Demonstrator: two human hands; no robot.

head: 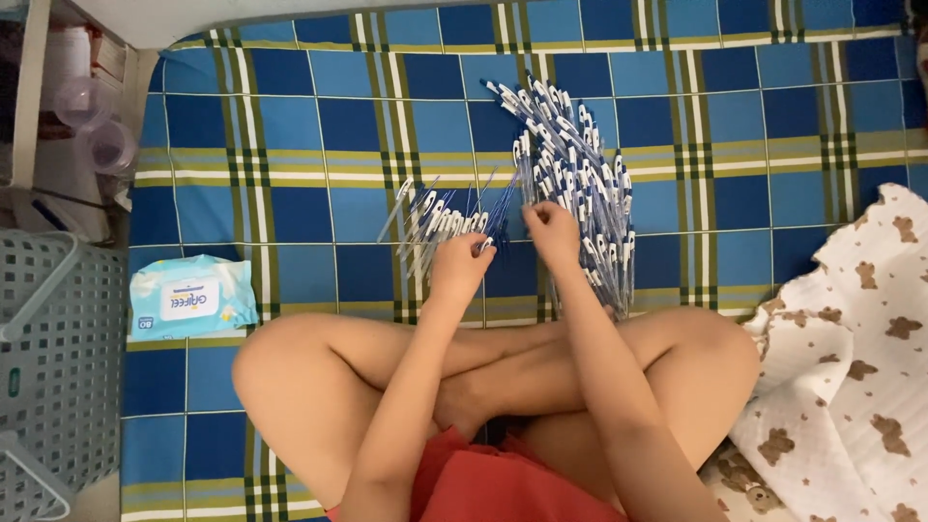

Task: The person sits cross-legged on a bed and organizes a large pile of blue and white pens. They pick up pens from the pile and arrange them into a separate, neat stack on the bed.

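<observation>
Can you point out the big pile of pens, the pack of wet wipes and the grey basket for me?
pile of pens (576, 184): head view, middle of the heap.
pack of wet wipes (190, 295): head view, centre of its light blue top.
grey basket (60, 358): head view, on its latticed side wall.

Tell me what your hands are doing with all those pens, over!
Left hand holds a fanned bunch of pens. Right hand touches the big pen pile. Wipes pack lies apart on the checked blanket.
</observation>
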